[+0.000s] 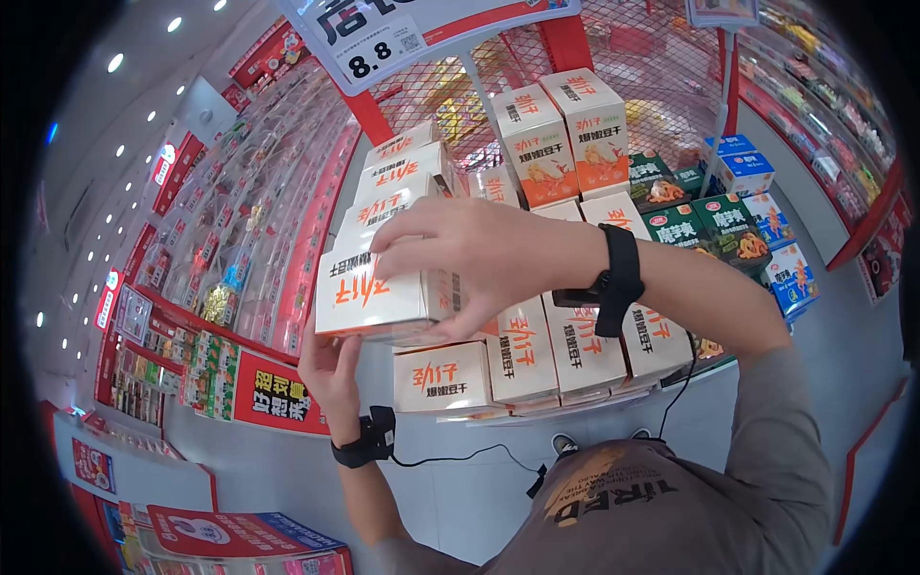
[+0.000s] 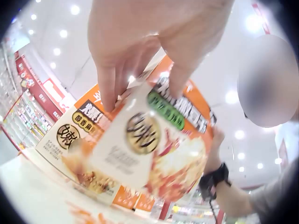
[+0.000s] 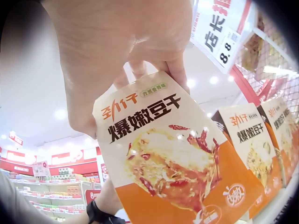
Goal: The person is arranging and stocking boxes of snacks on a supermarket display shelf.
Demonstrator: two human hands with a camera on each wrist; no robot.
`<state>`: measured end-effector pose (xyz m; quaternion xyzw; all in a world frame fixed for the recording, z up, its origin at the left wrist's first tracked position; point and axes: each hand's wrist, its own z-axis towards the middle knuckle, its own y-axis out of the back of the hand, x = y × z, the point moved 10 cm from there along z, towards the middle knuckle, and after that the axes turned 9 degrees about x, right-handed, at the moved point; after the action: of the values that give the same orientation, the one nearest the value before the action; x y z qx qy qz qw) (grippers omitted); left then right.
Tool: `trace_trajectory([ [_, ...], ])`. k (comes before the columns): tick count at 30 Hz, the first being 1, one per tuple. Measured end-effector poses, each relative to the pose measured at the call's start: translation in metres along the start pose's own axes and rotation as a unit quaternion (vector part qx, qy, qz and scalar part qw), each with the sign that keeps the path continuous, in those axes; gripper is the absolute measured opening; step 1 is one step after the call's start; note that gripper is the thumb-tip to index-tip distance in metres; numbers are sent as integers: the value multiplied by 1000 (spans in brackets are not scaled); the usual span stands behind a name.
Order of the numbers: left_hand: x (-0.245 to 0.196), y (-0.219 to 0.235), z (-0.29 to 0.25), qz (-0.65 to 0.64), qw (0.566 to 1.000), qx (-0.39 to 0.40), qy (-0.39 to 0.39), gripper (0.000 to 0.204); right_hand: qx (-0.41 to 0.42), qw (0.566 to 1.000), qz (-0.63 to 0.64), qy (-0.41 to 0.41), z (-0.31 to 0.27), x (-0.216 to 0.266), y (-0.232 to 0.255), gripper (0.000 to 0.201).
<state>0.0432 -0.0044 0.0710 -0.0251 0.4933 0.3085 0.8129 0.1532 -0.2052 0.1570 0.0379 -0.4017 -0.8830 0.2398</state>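
The fingers of the right hand (image 1: 479,251) are bent and spread over one end of a white-and-orange box (image 1: 376,310), gripping it, though in the right wrist view some fingertips vanish behind its top. The left hand (image 1: 331,372) pinches the same box near an edge, thumb apart from fingers; in the head view its fingertips are partly hidden under that box. Whether the box touches anything below cannot be told. Just beyond it runs a row of similar boxes (image 1: 398,180), partly covered by the right hand. To its right lie more matching cartons (image 1: 522,356), hiding most of what carries them. Farther right and beyond it stand two upright boxes (image 1: 570,144), then dark green packs (image 1: 733,240) and blue packs (image 1: 791,280). Above and beyond the held box, a price sign (image 1: 426,46) is cut off by the picture's upper edge.
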Motion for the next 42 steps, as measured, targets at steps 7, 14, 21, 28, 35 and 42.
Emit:
trace_trajectory([
  [7,26,-11,9,28,998,52,10,82,50,995,-83,-37,-21,-27,-38,82],
  [14,71,-32,3,19,959,193,206,60,59,937,93,-332,-60,-60,-47,114],
  [21,72,-36,5,13,962,198,188,49,234,888,67,-390,-75,-64,-109,109],
  [28,64,-35,0,44,968,186,162,53,226,883,69,-405,-66,-66,-87,94],
  [35,-38,-11,-74,156,978,122,62,58,85,932,242,-256,-45,-29,-45,85],
  [42,-60,-72,-96,285,957,7,-63,107,-16,937,269,-221,-26,-38,-47,37],
])
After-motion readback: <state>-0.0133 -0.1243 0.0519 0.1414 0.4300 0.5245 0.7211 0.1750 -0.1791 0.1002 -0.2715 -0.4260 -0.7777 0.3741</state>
